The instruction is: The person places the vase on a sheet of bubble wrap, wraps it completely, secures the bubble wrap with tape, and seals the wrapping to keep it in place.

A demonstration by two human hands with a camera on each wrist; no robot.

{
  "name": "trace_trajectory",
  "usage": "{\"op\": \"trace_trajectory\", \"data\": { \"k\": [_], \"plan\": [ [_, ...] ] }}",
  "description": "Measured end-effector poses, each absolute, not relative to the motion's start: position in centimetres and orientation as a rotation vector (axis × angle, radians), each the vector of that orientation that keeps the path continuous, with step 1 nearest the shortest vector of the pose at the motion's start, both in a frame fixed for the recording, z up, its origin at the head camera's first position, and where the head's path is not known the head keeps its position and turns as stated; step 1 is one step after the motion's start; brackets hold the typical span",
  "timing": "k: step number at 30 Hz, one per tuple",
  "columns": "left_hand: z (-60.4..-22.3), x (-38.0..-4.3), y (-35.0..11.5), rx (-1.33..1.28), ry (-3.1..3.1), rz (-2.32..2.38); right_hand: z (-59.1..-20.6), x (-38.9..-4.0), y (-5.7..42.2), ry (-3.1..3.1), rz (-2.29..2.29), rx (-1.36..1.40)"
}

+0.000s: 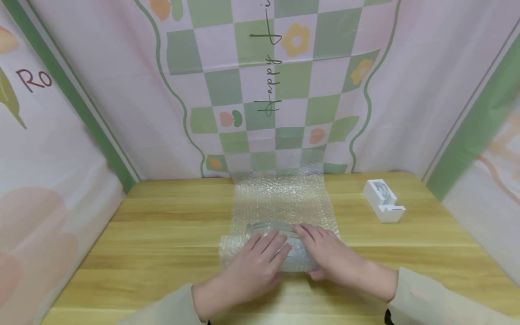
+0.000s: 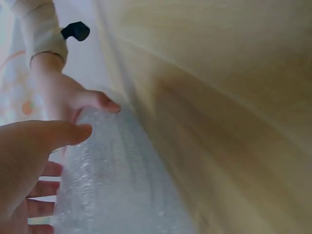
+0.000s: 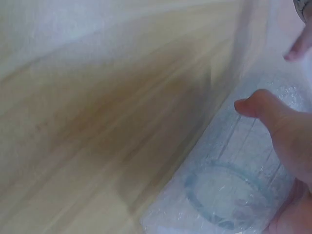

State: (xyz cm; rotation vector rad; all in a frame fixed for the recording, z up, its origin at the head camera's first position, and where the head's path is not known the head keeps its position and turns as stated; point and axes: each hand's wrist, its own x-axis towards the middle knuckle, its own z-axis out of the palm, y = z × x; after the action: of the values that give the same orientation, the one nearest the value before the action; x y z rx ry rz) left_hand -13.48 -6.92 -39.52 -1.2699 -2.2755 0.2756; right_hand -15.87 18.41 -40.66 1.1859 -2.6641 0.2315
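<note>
Hands [image 1: 260, 265] rest, fingers extended, on a bubble-wrapped clear container [image 1: 298, 256].

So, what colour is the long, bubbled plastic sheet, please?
The bubbled plastic sheet is clear, best seen in the head view.

"Happy" runs sideways on the checked cloth [image 1: 292, 81]; "Ro" marks the left cloth [image 1: 53, 149].

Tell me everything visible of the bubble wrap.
The bubble wrap is a clear, shiny, dimpled sheet, plastic by its look. A strip lies on the table, running from the far edge towards the near side. Its near end is rolled round a clear, ribbed container lying on its side, with wrap jutting out to the left. The left hand rests on this roll; the right hand grips its right end.
</note>
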Motion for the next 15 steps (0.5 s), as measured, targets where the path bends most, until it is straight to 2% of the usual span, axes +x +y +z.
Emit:
{"op": "trace_trajectory", "data": {
  "k": [6,15],
  "plan": [
    [-40.1,-13.8,-7.4,-1.270,-2.463,0.349,-40.5,-16.9,18.4,-2.713,0.303,1.205],
    [-41.0,-15.3,-7.6,-1.257,-2.405,0.346,-40.2,-17.8,18.5,-2.719,0.393,1.244]
  ]
}}
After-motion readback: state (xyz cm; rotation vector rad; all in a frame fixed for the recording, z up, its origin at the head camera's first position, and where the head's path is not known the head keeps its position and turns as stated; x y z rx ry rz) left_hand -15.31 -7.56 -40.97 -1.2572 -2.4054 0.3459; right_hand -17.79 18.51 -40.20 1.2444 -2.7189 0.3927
